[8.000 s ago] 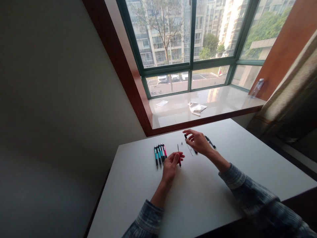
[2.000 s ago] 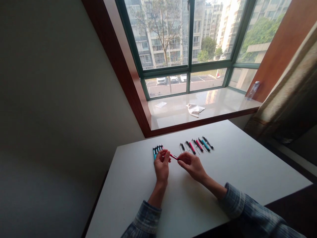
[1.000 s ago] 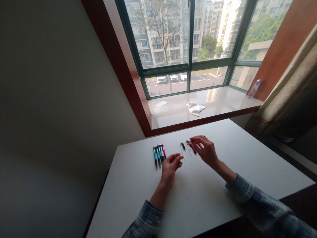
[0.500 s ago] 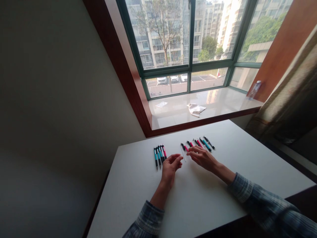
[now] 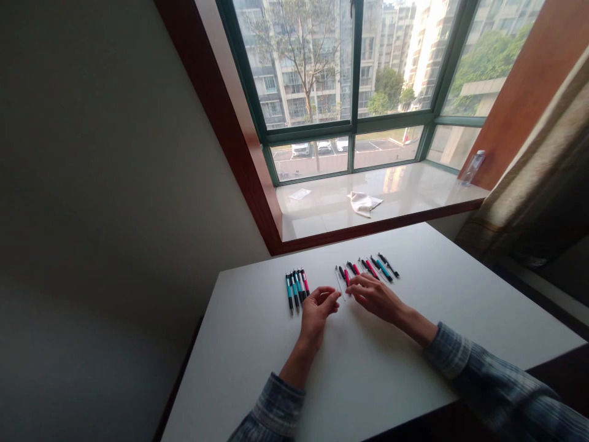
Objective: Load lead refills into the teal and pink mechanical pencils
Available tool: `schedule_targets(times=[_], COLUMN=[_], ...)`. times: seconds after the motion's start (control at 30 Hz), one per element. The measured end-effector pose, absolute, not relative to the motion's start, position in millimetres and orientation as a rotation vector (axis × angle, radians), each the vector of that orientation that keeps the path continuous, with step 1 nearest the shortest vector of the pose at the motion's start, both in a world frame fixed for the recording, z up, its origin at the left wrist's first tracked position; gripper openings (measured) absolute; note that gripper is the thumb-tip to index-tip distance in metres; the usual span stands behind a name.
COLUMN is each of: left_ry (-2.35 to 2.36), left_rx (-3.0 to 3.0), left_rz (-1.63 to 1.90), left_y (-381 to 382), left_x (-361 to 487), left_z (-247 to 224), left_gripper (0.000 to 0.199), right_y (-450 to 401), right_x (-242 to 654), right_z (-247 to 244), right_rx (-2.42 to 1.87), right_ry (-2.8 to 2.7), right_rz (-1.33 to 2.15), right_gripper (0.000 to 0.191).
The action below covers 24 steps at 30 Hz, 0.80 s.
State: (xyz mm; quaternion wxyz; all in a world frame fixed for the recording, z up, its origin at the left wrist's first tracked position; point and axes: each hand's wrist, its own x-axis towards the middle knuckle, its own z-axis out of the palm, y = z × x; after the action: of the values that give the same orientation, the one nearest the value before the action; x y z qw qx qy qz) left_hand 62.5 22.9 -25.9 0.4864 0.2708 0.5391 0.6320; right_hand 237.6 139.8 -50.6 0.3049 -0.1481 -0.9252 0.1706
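My left hand is closed in a pinch beside a thin white pen refill on the table. Whatever is between its fingertips is too small to make out. My right hand is closed at the lower end of a pink and black pen barrel, just right of that refill; its fingertips partly hide the barrel. Further right lie more pen parts in a row, among them a teal barrel and a black piece. Left of my left hand several assembled pens, teal and pink with black grips, lie side by side.
The white table stands against the window sill. On the sill are a crumpled white cloth, a flat paper piece and a clear bottle. A curtain hangs at the right.
The pink and black barrel has shifted slightly to the right, away from the refill's top, with my right fingertips at its lower end. My left hand has barely moved.
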Motion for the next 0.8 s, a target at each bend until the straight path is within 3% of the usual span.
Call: schedule_targets(times=[0.13, 0.3, 0.43, 0.57, 0.8], left_ry=[1.311, 1.304, 1.292, 1.371, 1.426], left_rx=[0.698, 0.764, 0.767, 0.768, 0.651], left_rz=[1.523, 1.478, 1.481, 1.497, 1.619], left_y=[23, 23, 23, 24, 27], left_x=[63, 63, 63, 62, 57], left_z=[-25, -24, -24, -25, -30], left_gripper=[0.042, 0.040, 0.039, 0.048, 0.051], right_y=[131, 125, 125, 135, 168], right_x=[229, 218, 213, 211, 201], right_z=[-39, -34, -33, -27, -25], right_rx=[-0.480, -0.484, -0.473, -0.504, -0.546], right_ry=[-2.214, -1.983, -1.923, -1.952, -2.409], right_rz=[0.751, 1.139, 1.258, 1.164, 0.538], right_gripper=[0.016, 0.023, 0.022, 0.020, 0.017])
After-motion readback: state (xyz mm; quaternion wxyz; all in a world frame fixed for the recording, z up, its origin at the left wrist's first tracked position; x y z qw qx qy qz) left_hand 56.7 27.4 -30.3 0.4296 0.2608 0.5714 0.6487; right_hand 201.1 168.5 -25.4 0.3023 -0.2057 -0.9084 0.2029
